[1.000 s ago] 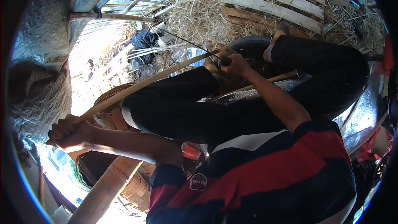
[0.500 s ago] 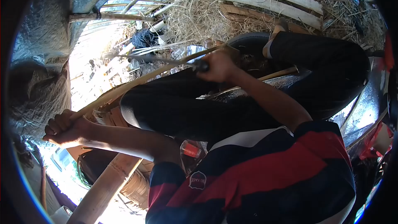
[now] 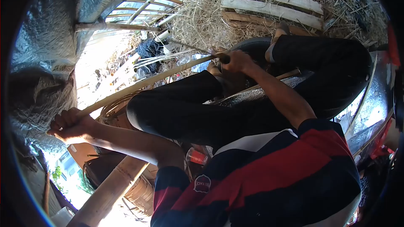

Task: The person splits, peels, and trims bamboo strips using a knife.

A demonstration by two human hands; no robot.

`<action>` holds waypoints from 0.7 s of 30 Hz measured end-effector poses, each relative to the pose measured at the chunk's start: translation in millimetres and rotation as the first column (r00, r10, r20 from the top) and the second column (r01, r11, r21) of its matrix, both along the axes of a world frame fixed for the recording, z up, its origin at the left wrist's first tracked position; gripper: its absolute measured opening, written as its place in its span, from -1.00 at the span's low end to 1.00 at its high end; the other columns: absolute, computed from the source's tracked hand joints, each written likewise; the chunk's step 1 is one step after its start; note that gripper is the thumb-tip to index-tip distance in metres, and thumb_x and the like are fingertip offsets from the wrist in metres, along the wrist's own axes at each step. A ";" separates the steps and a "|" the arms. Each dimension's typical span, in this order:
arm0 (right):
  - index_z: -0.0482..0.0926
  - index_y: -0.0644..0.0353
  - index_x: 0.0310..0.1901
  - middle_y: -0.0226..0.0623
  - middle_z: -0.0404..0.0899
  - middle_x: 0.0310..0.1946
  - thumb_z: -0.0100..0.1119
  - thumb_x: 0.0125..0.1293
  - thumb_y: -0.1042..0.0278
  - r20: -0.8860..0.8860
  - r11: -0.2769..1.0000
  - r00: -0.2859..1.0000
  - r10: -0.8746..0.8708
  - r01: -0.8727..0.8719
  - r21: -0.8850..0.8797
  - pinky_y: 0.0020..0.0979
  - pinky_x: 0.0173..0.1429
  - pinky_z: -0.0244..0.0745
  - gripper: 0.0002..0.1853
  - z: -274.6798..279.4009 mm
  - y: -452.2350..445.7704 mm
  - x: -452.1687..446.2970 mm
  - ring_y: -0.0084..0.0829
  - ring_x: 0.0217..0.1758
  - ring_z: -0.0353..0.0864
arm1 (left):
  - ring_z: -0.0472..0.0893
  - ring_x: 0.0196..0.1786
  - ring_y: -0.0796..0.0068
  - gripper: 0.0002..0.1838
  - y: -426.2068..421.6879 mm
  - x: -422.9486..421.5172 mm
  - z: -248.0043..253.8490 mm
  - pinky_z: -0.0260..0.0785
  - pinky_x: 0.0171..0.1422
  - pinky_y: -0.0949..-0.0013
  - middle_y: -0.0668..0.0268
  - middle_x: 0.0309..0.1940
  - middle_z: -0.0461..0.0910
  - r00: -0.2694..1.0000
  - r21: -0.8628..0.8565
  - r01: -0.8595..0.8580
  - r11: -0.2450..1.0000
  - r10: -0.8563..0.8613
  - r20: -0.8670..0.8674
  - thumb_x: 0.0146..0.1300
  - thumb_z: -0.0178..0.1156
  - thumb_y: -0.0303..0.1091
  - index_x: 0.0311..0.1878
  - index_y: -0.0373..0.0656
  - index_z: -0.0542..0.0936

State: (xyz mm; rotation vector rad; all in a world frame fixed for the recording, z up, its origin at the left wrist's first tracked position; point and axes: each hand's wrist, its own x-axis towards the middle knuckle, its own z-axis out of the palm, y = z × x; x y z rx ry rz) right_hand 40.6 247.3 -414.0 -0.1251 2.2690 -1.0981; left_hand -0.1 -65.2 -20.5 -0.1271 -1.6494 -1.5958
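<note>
My left hand (image 3: 72, 125) is closed around the near end of a long bamboo strip (image 3: 155, 79), which slants up to the right across my raised knee. At its far end my right hand (image 3: 240, 62) grips the dark handle of a knife (image 3: 194, 48). The thin blade points up and left, crossing near the strip's far end. Whether the edge touches the strip I cannot tell, and most of the handle is hidden in my fingers.
Wooden slats (image 3: 273, 6) and straw (image 3: 206, 17) lie ahead of my feet. A thick bamboo pole (image 3: 111, 189) stands at lower left beside a woven basket (image 3: 141, 195). A red-labelled container (image 3: 196, 156) sits by my left elbow. Plastic sheeting (image 3: 42, 88) hangs at left.
My right hand has shifted right and slightly up with the knife, to the strip's far end. The blade now tilts more steeply upward. My left hand stays closed on the strip.
</note>
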 end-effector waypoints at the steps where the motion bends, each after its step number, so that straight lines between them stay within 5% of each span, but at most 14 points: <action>1: 0.65 0.16 -0.27 -0.02 0.64 -0.41 0.27 0.00 0.04 -0.126 0.992 0.992 -0.021 0.005 -0.128 -0.18 -0.10 0.54 -0.63 2.3 -15.4 -0.9 -0.09 -0.24 0.67 | -0.09 -0.69 0.73 -0.51 -0.7 0.4 -0.2 -0.23 -0.65 0.59 0.57 -0.70 -0.09 1.000 -0.005 -0.014 1.000 0.014 -0.006 0.42 -0.05 0.05 -0.60 0.10 0.10; 2: 0.65 0.16 -0.27 -0.02 0.64 -0.41 0.27 0.00 0.04 -0.123 0.992 0.992 -0.019 0.003 -0.127 -0.18 -0.10 0.54 -0.63 3.9 -22.3 -1.5 -0.09 -0.24 0.67 | -0.09 -0.69 0.73 -0.51 -1.9 1.1 -0.8 -0.23 -0.65 0.59 0.57 -0.70 -0.09 1.000 -0.004 -0.016 1.000 0.016 -0.003 0.42 -0.05 0.05 -0.60 0.10 0.10; 4: 0.66 0.11 -0.36 -0.09 0.63 -0.48 0.28 -0.01 0.00 -0.197 0.887 0.979 0.045 -0.130 -0.443 -0.15 -0.16 0.52 -0.67 41.4 -25.4 -4.7 -0.09 -0.32 0.66 | -0.07 -0.70 0.73 -0.51 -4.1 0.6 -0.4 -0.21 -0.66 0.59 0.58 -0.71 -0.09 0.999 -0.007 -0.039 0.999 0.039 -0.002 0.41 -0.06 0.06 -0.60 0.10 0.11; 6: 0.63 0.13 -0.42 -0.13 0.60 -0.55 0.29 -0.02 0.01 -0.229 0.862 0.973 -0.016 -0.102 -0.496 -0.15 -0.24 0.47 -0.67 38.4 -23.9 3.8 -0.12 -0.41 0.63 | -0.07 -0.70 0.73 -0.51 -4.1 2.5 -2.4 -0.21 -0.66 0.59 0.58 -0.71 -0.09 0.998 -0.010 -0.068 0.998 0.068 -0.007 0.42 -0.07 0.05 -0.60 0.09 0.11; 8: 0.64 0.15 -0.33 -0.09 0.64 -0.44 0.32 0.01 0.07 -0.206 0.926 0.975 -0.087 0.003 -0.378 -0.21 -0.15 0.52 -0.68 21.1 -1.6 16.3 -0.14 -0.29 0.67 | -0.07 -0.70 0.73 -0.51 -3.8 5.8 -6.1 -0.20 -0.66 0.60 0.58 -0.71 -0.08 0.995 -0.008 -0.094 0.996 0.094 -0.019 0.43 -0.09 0.05 -0.60 0.09 0.11; 9: 0.65 0.14 -0.26 -0.05 0.65 -0.37 0.32 0.00 0.03 -0.029 0.963 0.993 -0.112 0.101 -0.249 -0.20 -0.09 0.52 -0.63 -15.6 10.6 24.9 -0.12 -0.23 0.67 | -0.07 -0.70 0.73 -0.52 -4.6 8.8 -7.4 -0.19 -0.66 0.60 0.58 -0.71 -0.08 0.993 0.007 -0.117 0.993 0.117 -0.016 0.45 -0.10 0.04 -0.60 0.09 0.11; 10: 0.67 0.14 -0.19 -0.02 0.66 -0.30 0.32 0.00 0.00 0.144 0.979 0.976 -0.163 0.179 -0.103 -0.18 -0.04 0.53 -0.58 -58.5 23.1 35.6 -0.10 -0.17 0.67 | -0.07 -0.70 0.73 -0.52 -4.9 11.4 -7.2 -0.19 -0.67 0.61 0.58 -0.71 -0.08 0.991 0.020 -0.136 0.990 0.137 -0.012 0.46 -0.12 0.03 -0.60 0.09 0.11; 12: 0.67 0.16 -0.12 0.08 0.64 -0.20 0.31 -0.02 -0.06 0.225 0.945 0.951 -0.211 0.139 0.298 -0.17 0.05 0.51 -0.49 -86.1 52.2 40.9 -0.03 -0.06 0.64 | -0.08 -0.71 0.74 -0.52 -2.1 14.7 -8.0 -0.19 -0.67 0.63 0.58 -0.72 -0.06 0.990 0.004 -0.136 0.991 0.136 -0.019 0.47 -0.15 0.04 -0.59 0.10 0.12; 16: 0.66 0.28 -0.19 0.15 0.63 -0.22 0.29 -0.02 -0.09 0.264 0.972 0.939 -0.219 0.187 0.143 -0.17 0.04 0.52 -0.46 -90.0 33.9 37.9 0.01 -0.05 0.62 | -0.07 -0.71 0.75 -0.54 -3.7 16.2 -10.3 -0.18 -0.68 0.63 0.59 -0.71 -0.05 0.982 0.025 -0.191 0.981 0.191 -0.006 0.47 -0.15 0.03 -0.58 0.10 0.13; 19: 0.65 0.39 -0.33 0.12 0.65 -0.29 0.26 -0.02 -0.07 0.026 0.946 0.947 -0.321 0.319 0.053 -0.15 -0.03 0.51 -0.47 -88.6 8.4 22.9 -0.01 -0.12 0.65 | -0.07 -0.70 0.75 -0.55 -12.4 14.8 -14.8 -0.19 -0.68 0.63 0.59 -0.70 -0.05 0.986 0.094 -0.165 0.982 0.167 -0.014 0.47 -0.14 0.02 -0.57 0.11 0.14; 21: 0.62 0.47 -0.43 0.13 0.64 -0.39 0.27 -0.04 -0.04 0.204 0.971 0.952 -0.226 0.238 -0.034 -0.14 -0.12 0.50 -0.45 -96.8 5.3 15.9 -0.02 -0.20 0.66 | -0.07 -0.70 0.75 -0.55 -15.8 17.7 -11.9 -0.19 -0.67 0.63 0.59 -0.70 -0.05 0.993 0.084 -0.115 0.990 0.116 -0.008 0.47 -0.14 0.01 -0.57 0.11 0.14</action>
